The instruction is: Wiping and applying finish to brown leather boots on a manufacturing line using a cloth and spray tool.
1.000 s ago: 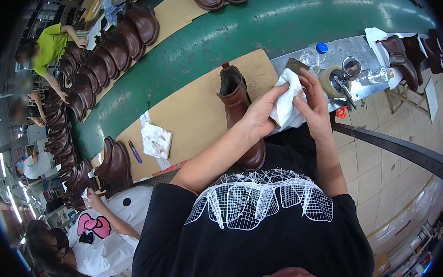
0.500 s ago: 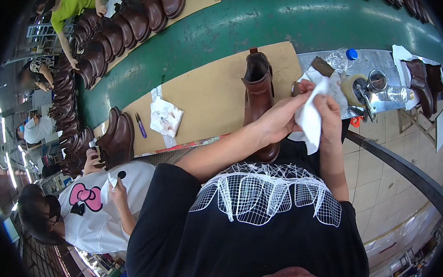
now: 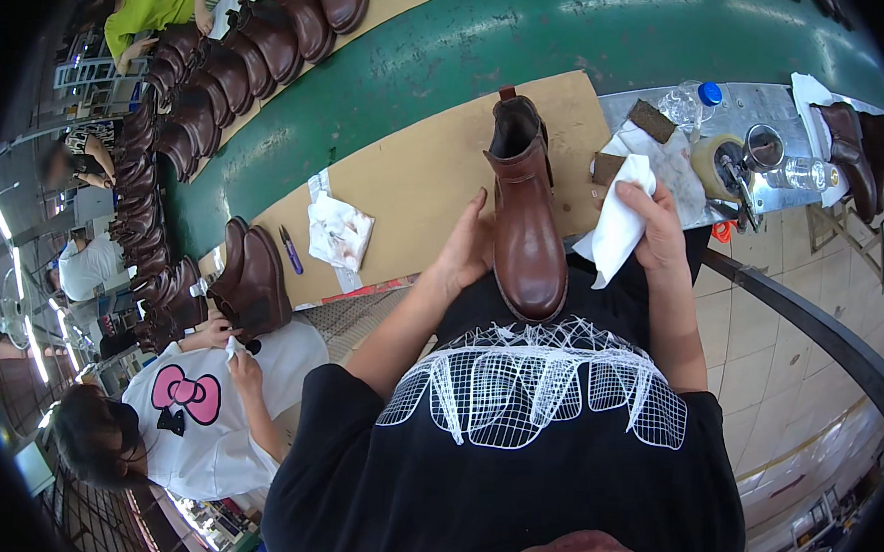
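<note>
Head view: brown boot [image 3: 530,233] extends past the near edge of the cardboard sheet [image 3: 417,190], between the hands, toe toward the person. Left hand [image 3: 471,240] is spread just beside it; contact cannot be confirmed. Right hand [image 3: 662,233] pinches a white cloth [image 3: 618,223], apart from the boot. Step is judged to be wiping; the next move calls for a steadied boot and light, even contact. Leather appears smooth, with sheen toward the toe.

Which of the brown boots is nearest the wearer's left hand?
The boot between the left hand and right hand, toe toward the black shirt; the other boots are all farther off.
</note>
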The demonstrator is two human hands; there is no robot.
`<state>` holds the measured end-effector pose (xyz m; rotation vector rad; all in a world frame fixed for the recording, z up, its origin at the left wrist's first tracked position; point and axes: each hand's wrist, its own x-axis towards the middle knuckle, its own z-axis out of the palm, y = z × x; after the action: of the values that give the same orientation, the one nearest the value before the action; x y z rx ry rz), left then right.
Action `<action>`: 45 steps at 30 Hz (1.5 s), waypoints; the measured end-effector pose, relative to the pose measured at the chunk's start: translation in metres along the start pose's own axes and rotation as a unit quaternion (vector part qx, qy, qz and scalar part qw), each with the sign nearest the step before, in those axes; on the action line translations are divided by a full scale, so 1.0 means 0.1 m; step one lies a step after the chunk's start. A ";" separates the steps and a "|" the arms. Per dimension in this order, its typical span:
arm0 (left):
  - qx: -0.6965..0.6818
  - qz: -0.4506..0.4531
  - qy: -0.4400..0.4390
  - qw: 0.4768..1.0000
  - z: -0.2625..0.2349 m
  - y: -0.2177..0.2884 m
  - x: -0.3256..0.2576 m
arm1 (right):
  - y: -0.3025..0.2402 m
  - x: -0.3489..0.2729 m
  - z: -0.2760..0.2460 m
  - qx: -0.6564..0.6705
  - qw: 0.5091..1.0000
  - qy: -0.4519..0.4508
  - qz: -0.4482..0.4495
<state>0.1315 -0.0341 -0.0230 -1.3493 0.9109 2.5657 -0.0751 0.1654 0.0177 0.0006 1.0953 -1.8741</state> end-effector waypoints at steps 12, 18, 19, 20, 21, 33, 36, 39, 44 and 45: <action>-0.298 -0.053 -0.220 0.927 0.42 0.05 -0.09 | 0.03 -0.06 0.25 -0.012 0.998 -0.054 0.000; -0.309 -0.112 -0.187 0.926 0.57 0.07 -0.62 | -0.06 -0.14 0.26 -0.050 0.998 -0.030 -0.034; -0.274 -0.102 -0.158 0.943 0.50 -0.03 -0.59 | -0.03 -0.13 0.28 -0.053 0.997 -0.027 -0.044; -0.238 -0.094 -0.128 0.958 0.42 -0.10 -0.55 | 0.03 -0.12 0.29 -0.053 0.997 -0.029 -0.043; -0.239 -0.092 -0.127 0.958 0.34 -0.15 -0.50 | 0.08 -0.11 0.30 -0.044 0.998 -0.041 -0.028; 0.440 0.171 0.130 0.872 0.03 0.36 -0.44 | 0.40 -0.11 0.32 0.018 0.997 -0.071 0.018; 0.182 0.338 0.025 0.923 0.45 0.40 -0.41 | 0.49 -0.12 0.41 0.037 0.997 -0.072 0.006; 0.163 0.376 0.020 0.912 0.64 0.29 -0.22 | 0.50 -0.19 0.62 0.073 0.997 -0.004 0.013; 0.138 0.300 -0.001 0.944 0.67 0.40 -0.29 | 0.56 -0.25 0.76 0.023 1.000 0.020 -0.006; 0.166 0.324 -0.017 0.931 0.62 0.40 -0.29 | 0.56 -0.27 0.78 0.005 1.000 0.003 -0.007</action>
<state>0.0902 -0.0268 0.0445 -1.0168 1.9510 2.6389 0.0128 0.1219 0.0378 0.0037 1.0915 -1.8930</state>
